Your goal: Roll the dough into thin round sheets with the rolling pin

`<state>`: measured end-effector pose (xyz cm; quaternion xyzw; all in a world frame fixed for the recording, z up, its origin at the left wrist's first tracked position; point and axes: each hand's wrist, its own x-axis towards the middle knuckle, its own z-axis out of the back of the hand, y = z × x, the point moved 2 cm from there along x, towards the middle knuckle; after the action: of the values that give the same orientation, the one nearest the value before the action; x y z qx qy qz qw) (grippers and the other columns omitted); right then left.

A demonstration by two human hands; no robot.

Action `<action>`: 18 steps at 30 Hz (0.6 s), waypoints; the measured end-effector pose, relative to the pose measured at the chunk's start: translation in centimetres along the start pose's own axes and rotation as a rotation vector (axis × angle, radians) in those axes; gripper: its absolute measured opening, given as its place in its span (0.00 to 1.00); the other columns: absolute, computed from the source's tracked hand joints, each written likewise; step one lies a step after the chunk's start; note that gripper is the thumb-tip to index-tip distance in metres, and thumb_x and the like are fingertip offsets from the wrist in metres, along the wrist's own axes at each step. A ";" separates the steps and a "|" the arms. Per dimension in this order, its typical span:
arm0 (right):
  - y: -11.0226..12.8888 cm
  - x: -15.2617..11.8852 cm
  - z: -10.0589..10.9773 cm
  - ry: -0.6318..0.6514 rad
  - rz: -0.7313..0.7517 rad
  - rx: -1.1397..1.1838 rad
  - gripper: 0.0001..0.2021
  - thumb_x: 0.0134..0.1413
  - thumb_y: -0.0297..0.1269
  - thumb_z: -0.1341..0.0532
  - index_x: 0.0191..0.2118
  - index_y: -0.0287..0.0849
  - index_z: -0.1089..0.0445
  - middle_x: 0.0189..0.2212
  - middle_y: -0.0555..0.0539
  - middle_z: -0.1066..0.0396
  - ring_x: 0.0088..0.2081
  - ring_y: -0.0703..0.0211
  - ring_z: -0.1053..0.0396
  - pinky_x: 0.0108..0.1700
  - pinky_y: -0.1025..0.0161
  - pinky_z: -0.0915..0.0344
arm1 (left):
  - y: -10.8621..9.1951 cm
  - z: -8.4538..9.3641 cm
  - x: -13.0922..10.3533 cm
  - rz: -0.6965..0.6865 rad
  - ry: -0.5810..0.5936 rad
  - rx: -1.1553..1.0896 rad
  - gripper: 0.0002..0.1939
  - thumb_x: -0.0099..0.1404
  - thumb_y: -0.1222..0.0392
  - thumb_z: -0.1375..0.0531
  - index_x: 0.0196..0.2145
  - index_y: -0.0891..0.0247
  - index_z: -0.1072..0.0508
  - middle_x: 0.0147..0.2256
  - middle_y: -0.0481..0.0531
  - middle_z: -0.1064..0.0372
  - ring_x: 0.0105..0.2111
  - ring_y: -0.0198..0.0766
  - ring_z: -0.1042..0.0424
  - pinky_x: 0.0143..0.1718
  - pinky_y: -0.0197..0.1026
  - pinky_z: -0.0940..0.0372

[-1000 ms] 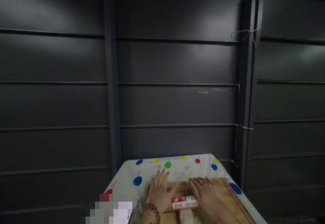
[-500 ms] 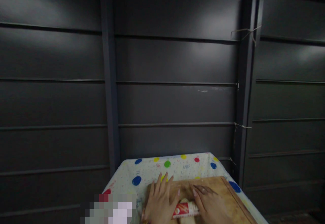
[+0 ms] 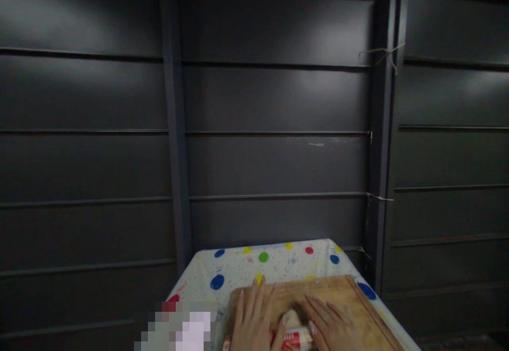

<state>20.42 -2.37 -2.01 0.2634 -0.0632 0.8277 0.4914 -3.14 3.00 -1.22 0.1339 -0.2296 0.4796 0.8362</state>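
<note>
Both hands lie over a wooden board [image 3: 353, 300]. My left hand [image 3: 253, 316] has its fingers stretched forward, with the thumb beside a red-and-white labelled roll-shaped thing [image 3: 293, 341]. My right hand [image 3: 333, 322] lies on the other side of that thing, fingers extended and slanting inward. Both palms seem to rest on its ends, which they hide. A pale, dough-like piece [image 3: 292, 319] shows on the board just beyond the label, between the thumbs. The lower edge of the view cuts off both wrists.
Under the board a white tablecloth [image 3: 238, 266] with coloured dots covers the table. Dark metal panels [image 3: 278, 165] rise behind it, with a post [image 3: 384, 181] at the right bearing tied wire. A blurred patch [image 3: 186, 330] covers the table's left front.
Both hands and the labelled roll-shaped thing have moved nearer to me. More of the pale piece now shows beyond it. The view has shifted slightly.
</note>
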 end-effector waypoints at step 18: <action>-3.3 5.3 -0.8 0.247 -0.129 0.078 0.24 0.70 0.46 0.57 0.61 0.46 0.35 0.60 0.41 0.36 0.61 0.48 0.39 0.64 0.47 0.46 | 0.1 1.8 6.2 0.055 0.277 -0.086 0.29 0.71 0.42 0.51 0.64 0.55 0.40 0.67 0.55 0.48 0.67 0.52 0.52 0.65 0.63 0.55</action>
<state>20.91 3.74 -0.53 0.1820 0.0468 0.8223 0.5372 -0.99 6.82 3.48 0.0240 -0.1359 0.5060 0.8514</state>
